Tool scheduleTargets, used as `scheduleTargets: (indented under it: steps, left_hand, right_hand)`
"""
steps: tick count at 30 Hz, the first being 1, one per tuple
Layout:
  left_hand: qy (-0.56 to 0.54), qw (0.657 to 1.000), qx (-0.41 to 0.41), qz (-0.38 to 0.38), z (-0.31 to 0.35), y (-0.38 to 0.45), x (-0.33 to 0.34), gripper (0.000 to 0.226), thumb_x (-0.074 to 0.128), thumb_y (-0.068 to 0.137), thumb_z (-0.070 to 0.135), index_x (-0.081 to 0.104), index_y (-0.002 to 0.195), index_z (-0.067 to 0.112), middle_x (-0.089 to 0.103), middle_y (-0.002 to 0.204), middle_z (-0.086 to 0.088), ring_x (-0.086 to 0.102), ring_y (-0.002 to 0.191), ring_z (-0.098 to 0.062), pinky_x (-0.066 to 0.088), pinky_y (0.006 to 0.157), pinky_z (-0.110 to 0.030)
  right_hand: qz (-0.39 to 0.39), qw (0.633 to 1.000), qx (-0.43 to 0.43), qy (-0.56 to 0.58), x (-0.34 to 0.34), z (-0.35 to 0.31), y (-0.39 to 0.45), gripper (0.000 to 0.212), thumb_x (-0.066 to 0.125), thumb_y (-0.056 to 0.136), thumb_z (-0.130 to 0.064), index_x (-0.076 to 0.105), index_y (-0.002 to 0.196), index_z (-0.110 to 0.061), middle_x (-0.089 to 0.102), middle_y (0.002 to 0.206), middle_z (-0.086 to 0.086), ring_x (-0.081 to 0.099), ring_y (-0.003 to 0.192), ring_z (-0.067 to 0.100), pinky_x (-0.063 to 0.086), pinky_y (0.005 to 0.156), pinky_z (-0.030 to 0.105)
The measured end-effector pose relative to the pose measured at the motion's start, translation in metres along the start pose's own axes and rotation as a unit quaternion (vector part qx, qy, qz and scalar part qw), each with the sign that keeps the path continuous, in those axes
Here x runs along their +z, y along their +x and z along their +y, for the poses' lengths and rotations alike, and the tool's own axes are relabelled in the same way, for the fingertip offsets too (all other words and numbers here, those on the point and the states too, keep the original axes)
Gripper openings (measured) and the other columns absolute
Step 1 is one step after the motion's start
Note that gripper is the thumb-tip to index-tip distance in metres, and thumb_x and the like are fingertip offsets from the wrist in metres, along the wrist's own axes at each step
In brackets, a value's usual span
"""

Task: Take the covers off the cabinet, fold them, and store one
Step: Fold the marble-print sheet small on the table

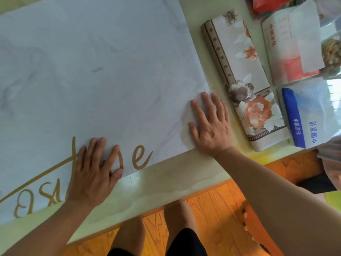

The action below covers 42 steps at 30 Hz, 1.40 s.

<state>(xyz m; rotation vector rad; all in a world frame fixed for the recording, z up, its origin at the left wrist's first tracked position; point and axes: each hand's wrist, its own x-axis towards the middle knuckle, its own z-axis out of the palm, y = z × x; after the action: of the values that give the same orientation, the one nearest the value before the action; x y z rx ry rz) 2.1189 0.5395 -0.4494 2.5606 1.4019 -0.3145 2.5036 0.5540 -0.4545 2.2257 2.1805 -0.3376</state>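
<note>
- Marbled grey cover (103,71) with gold lettering lies flat on the cabinet top (166,183), under my fingers.
- I press my left hand (94,170) flat, fingers spread.
- I press my right hand (210,122) flat, fingers straight, floral box (245,74) just beyond its fingertips.

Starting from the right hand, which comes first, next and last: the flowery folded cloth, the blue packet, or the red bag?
From the right hand:
1. Flowery folded cloth, just right of it.
2. Blue packet, further right.
3. Red bag, top corner.
</note>
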Motion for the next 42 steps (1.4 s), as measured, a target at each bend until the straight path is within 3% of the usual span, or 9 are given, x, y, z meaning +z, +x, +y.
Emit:
scheduleTargets:
  steps: [8,12,14,16,19,24,29,37,42]
  left_hand:
    - [-0.001,1.000,0.015,0.013,-0.004,0.001,0.005,0.071,0.032,0.101,0.059,0.031,0.159,0.017,0.019,0.165,-0.025,0.014,0.154,-0.044,0.014,0.122,-0.063]
    - [-0.003,0.999,0.015,0.029,-0.012,0.002,0.007,0.073,0.037,0.099,0.061,0.026,0.160,0.023,0.017,0.167,-0.021,0.011,0.155,-0.040,0.012,0.123,-0.060]
    - [-0.012,1.000,0.010,0.026,-0.014,0.003,0.010,0.073,0.037,0.098,0.062,0.025,0.161,0.026,0.013,0.168,-0.018,0.007,0.156,-0.037,0.010,0.124,-0.059]
    - [-0.027,1.000,0.001,0.015,-0.012,-0.003,0.012,0.072,0.033,0.099,0.062,0.021,0.161,0.028,0.009,0.169,-0.016,0.003,0.157,-0.035,0.008,0.125,-0.058]
    - [-0.026,0.999,0.005,0.028,-0.013,-0.007,0.012,0.069,0.032,0.101,0.056,0.018,0.162,0.027,0.009,0.169,-0.016,0.004,0.157,-0.035,0.008,0.125,-0.057]
    - [-0.015,0.999,0.008,0.042,-0.017,-0.008,0.012,0.069,0.032,0.100,0.053,0.021,0.162,0.025,0.012,0.168,-0.018,0.007,0.156,-0.037,0.007,0.125,-0.057]
    - [-0.025,0.999,0.005,0.046,-0.014,-0.009,0.009,0.070,0.034,0.098,0.052,0.027,0.161,0.023,0.016,0.167,-0.020,0.011,0.155,-0.039,0.007,0.125,-0.057]
    - [-0.031,0.998,-0.002,0.049,-0.011,-0.007,0.007,0.071,0.035,0.096,0.051,0.031,0.159,0.020,0.017,0.166,-0.021,0.012,0.155,-0.040,0.009,0.124,-0.059]
    - [-0.023,0.998,0.001,0.058,-0.009,-0.008,0.007,0.070,0.034,0.096,0.050,0.032,0.158,0.018,0.018,0.165,-0.022,0.014,0.154,-0.041,0.010,0.124,-0.060]
  right_hand:
    - [0.009,1.000,0.015,-0.001,0.002,-0.005,0.000,0.062,0.043,0.101,-0.045,0.034,0.155,-0.018,0.024,0.163,0.015,0.015,0.151,0.038,0.012,0.123,0.054]
    - [0.131,0.987,0.092,0.025,-0.004,-0.061,-0.013,0.042,0.057,0.096,-0.022,0.056,0.134,-0.004,0.048,0.143,0.021,0.040,0.133,0.041,0.033,0.112,0.055]
    - [0.158,0.982,0.064,0.077,0.002,-0.121,-0.037,0.036,0.059,0.095,-0.016,0.061,0.128,0.000,0.056,0.135,0.021,0.048,0.126,0.041,0.038,0.106,0.054]
    - [0.082,0.987,-0.004,0.135,0.011,-0.189,-0.080,0.046,0.058,0.098,-0.017,0.054,0.140,0.001,0.049,0.146,0.022,0.041,0.138,0.041,0.030,0.115,0.054]
    - [-0.082,0.988,-0.104,0.083,0.025,-0.239,-0.130,0.063,0.041,0.107,-0.036,0.019,0.159,-0.009,0.013,0.167,0.011,0.004,0.155,0.028,0.013,0.125,0.049]
    - [-0.158,0.967,-0.194,-0.040,0.030,-0.198,-0.121,0.068,0.027,0.107,-0.049,0.006,0.161,-0.013,0.001,0.169,0.003,-0.005,0.156,0.020,0.002,0.126,0.046]
    - [-0.155,0.980,-0.109,-0.054,0.019,-0.154,-0.132,0.063,0.024,0.108,-0.045,0.008,0.161,-0.014,0.001,0.169,0.001,-0.005,0.155,0.017,0.004,0.126,0.047]
    - [-0.147,0.986,-0.057,-0.060,0.004,-0.079,-0.119,0.060,0.023,0.108,-0.045,0.012,0.161,-0.019,0.007,0.168,-0.003,-0.001,0.155,0.014,0.002,0.126,0.047]
    - [-0.159,0.984,-0.029,-0.071,-0.006,-0.028,-0.113,0.060,0.020,0.109,-0.046,0.004,0.162,-0.020,-0.002,0.168,-0.004,-0.009,0.154,0.012,-0.001,0.126,0.045]
